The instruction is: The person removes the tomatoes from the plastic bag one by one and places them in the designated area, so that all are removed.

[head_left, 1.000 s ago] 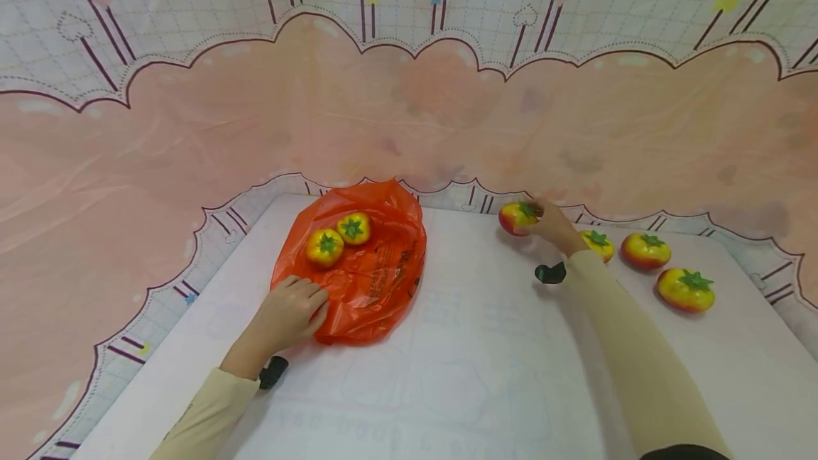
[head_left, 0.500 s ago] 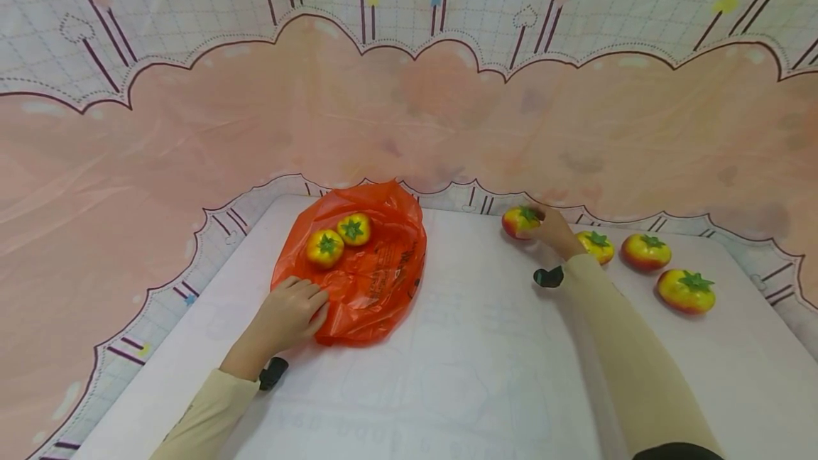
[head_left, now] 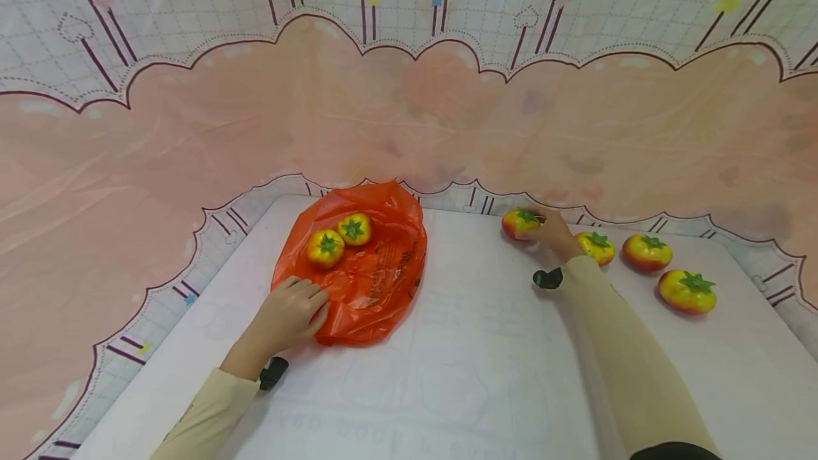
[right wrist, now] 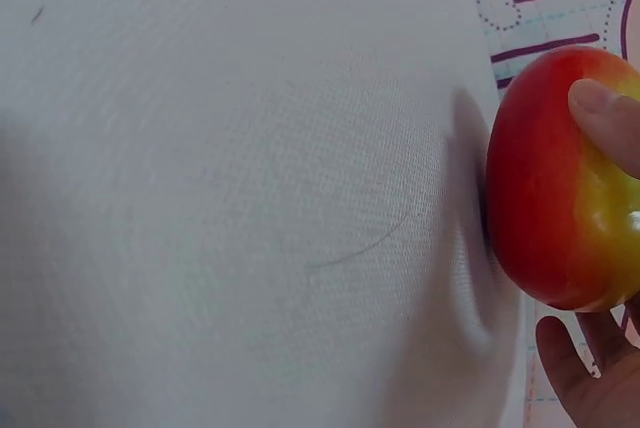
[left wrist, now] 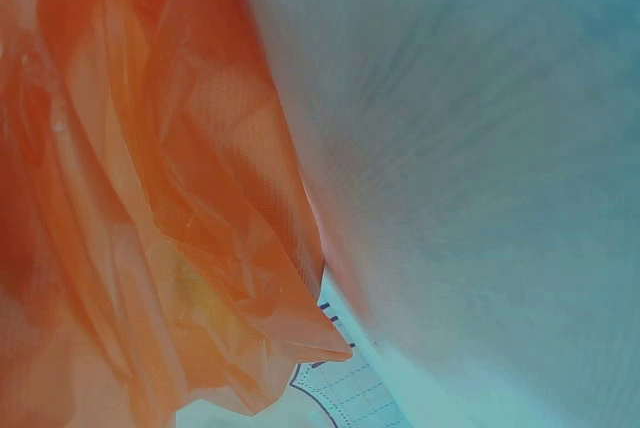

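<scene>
In the head view, my right hand (head_left: 551,231) holds a red-and-yellow persimmon (head_left: 519,224) with a green leafy top, near the table's far edge. The right wrist view shows the thumb (right wrist: 605,113) pressed on its side and other fingers beneath it. My left hand (head_left: 290,314) grips the near left edge of an orange-red plastic bag (head_left: 377,304), fingers curled at the rim. Two persimmons (head_left: 324,248) lie side by side on the bag, towards its upper left. Folds of the bag (left wrist: 200,148) fill the left of the left wrist view, where the hand itself is hidden.
To the right of my right wrist, several more persimmons (head_left: 646,253) sit on the white table (head_left: 473,346), one partly covered by the sleeve. A patterned pink-and-white cloth (head_left: 447,119) hangs behind the table. Each wrist carries a small black device (head_left: 273,373).
My right hand and the persimmon it holds have shifted very slightly right and nearer. The left hand, the bag and the other persimmons stay in place.
</scene>
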Demonstrator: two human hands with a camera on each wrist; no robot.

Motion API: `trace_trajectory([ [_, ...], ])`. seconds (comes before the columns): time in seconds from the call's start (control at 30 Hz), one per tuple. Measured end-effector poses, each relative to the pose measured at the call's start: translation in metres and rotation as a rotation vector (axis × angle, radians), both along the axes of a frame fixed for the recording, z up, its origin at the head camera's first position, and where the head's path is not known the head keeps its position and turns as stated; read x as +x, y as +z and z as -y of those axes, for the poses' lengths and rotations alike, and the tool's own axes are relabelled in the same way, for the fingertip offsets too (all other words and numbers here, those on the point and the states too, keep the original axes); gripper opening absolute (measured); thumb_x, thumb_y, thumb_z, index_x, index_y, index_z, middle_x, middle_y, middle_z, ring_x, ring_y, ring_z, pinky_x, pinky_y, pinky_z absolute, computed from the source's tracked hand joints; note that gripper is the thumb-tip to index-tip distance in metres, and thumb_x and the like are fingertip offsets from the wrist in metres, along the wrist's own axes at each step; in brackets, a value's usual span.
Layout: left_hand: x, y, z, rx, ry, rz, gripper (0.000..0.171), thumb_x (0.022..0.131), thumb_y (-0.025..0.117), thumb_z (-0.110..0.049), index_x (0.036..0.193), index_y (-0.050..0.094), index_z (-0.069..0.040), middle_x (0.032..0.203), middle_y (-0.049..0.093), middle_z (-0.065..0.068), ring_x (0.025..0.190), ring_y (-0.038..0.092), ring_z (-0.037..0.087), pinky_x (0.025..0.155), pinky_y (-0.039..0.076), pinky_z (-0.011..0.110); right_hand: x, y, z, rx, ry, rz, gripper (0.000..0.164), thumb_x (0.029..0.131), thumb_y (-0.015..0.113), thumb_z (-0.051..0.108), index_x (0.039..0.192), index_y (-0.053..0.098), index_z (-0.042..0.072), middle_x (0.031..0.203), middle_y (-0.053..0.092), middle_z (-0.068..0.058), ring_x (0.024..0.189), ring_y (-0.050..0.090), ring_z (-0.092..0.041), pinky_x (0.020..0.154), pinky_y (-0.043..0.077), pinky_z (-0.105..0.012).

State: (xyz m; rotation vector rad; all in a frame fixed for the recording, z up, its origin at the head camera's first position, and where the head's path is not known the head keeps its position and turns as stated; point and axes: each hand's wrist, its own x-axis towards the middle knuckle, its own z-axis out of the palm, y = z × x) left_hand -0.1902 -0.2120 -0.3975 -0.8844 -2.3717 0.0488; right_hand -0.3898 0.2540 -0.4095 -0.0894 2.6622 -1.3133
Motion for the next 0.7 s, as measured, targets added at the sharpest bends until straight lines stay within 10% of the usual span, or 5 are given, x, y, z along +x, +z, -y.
trace_trajectory([
  [0.7, -0.0003, -0.001, -0.0007, -0.002, 0.013, 0.029, 0.023, 0.069, 0.079, -0.017, 0.087, 0.072, -0.004, 0.077, 0.071, 0.007, 0.069, 0.062, 0.02, 0.071, 0.053, 0.034, 0.002, -0.001, -0.0083, -0.01, -0.077, 0.04, 0.076, 0.085, 0.068, 0.021, 0.148, 0.026, 0.023, 0.153, 0.027, -0.012, 0.136, 0.027, -0.037, 0.112, 0.022, -0.058],
])
